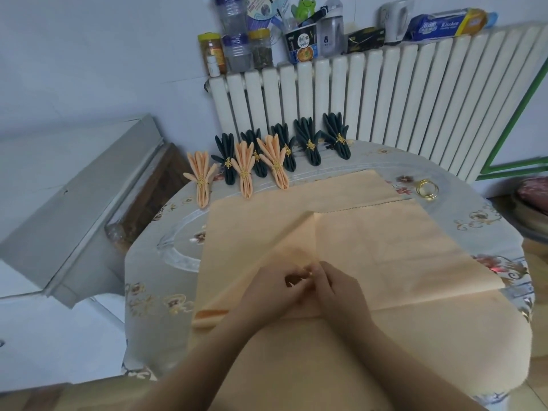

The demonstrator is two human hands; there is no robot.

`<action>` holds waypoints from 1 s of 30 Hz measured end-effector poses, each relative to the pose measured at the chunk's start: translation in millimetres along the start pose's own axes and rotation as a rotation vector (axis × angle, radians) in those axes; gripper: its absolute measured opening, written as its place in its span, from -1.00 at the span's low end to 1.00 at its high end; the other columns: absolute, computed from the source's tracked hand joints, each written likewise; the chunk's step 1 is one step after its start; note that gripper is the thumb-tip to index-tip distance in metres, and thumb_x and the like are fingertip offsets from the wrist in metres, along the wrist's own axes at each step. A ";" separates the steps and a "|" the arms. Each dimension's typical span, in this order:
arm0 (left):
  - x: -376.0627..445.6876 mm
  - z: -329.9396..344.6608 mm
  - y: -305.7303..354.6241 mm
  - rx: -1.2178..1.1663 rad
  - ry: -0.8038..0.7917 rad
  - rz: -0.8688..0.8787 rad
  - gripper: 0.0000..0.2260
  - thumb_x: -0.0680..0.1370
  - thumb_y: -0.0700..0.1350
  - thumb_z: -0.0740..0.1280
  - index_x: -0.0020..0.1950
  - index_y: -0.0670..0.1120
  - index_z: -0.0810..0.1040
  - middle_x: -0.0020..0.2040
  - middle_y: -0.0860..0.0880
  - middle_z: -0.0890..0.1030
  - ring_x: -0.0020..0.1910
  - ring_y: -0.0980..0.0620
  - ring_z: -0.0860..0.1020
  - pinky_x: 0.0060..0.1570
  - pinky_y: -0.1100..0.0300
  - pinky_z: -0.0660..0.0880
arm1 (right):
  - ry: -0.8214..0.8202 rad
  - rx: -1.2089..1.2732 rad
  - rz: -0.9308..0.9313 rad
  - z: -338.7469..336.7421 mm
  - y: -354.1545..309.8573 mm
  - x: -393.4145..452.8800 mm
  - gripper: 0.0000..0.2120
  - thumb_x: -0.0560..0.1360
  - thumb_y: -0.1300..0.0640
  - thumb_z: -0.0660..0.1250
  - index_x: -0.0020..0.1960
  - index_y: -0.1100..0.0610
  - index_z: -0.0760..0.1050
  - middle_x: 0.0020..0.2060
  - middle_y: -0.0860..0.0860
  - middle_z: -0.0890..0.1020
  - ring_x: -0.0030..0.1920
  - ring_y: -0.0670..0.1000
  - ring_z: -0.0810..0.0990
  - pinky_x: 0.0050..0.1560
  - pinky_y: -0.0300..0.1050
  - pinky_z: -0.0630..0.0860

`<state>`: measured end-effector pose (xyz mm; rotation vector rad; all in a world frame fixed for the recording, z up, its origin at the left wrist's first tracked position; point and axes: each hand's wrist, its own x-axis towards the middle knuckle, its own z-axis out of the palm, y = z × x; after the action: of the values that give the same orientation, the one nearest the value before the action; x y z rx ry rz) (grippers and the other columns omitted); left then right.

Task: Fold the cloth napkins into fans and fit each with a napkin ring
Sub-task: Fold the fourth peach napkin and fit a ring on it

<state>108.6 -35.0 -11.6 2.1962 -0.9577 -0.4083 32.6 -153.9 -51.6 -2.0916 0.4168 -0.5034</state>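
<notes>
Pinching the near fold of a flat peach cloth napkin (pixel 370 247), left hand (pixel 277 287) and right hand (pixel 338 287) meet at its middle, fingers curled on the fabric, on the round table with floral tablecloth (pixel 154 298). Finished peach fan napkins (pixel 244 170) and dark green fan napkins (pixel 308 143) with gold rings line the far edge; loose gold napkin rings (pixel 427 189) lie beside the napkin's far right corner.

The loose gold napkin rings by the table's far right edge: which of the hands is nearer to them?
Right. The right hand sits below-left of the gold napkin rings; the left hand lies farther left beside it.
</notes>
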 end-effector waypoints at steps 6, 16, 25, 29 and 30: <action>-5.4 -17.1 -28.3 0.207 0.365 -0.018 -0.73 0.50 -0.02 0.20 -0.03 -0.07 0.67 -0.05 0.00 0.65 -0.02 0.03 0.57 0.05 0.16 0.46 | 0.006 -0.069 0.041 -2.6 1.2 5.4 -0.83 0.44 0.11 0.38 -0.32 0.07 0.50 -0.43 -0.08 0.53 -0.37 -0.15 0.46 -0.31 -0.41 0.32; -23.2 0.6 -43.0 0.568 0.010 -0.129 -0.49 0.63 0.05 0.04 0.56 0.06 -0.02 0.57 -0.02 -0.07 0.53 0.08 -0.05 0.47 0.16 -0.10 | -0.007 -0.085 0.006 -2.9 3.1 1.2 -0.87 0.29 0.32 0.32 -0.34 0.12 0.46 -0.43 -0.09 0.44 -0.37 -0.13 0.41 -0.32 -0.37 0.31; -24.3 14.9 -42.5 0.615 0.008 -0.211 -0.51 0.65 0.06 -0.03 0.56 0.09 -0.09 0.57 -0.01 -0.17 0.54 0.04 -0.16 0.48 0.06 -0.18 | 0.033 -0.133 -0.054 0.3 6.2 3.9 -0.90 0.31 0.37 0.33 -0.32 0.22 0.58 -0.37 -0.08 0.39 -0.36 -0.18 0.39 -0.28 -0.46 0.31; -24.7 16.3 -41.6 0.626 0.009 -0.222 -0.51 0.64 0.07 -0.04 0.56 0.11 -0.10 0.57 0.00 -0.17 0.53 0.05 -0.17 0.49 0.06 -0.19 | 0.030 -0.157 -0.055 0.9 6.2 3.9 -0.89 0.30 0.37 0.33 -0.33 0.22 0.56 -0.37 -0.07 0.38 -0.37 -0.15 0.37 -0.30 -0.41 0.30; -25.1 16.7 -41.4 0.626 0.008 -0.224 -0.51 0.64 0.08 -0.04 0.56 0.11 -0.10 0.57 0.00 -0.17 0.53 0.05 -0.17 0.49 0.06 -0.20 | 0.026 -0.161 -0.051 0.9 6.1 3.8 -0.89 0.30 0.38 0.32 -0.33 0.22 0.56 -0.36 -0.06 0.39 -0.36 -0.10 0.38 -0.30 -0.37 0.29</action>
<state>104.1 -4.4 -52.4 2.8842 -0.9214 -0.2135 35.7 -158.3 -56.5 -2.2575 0.4321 -0.5430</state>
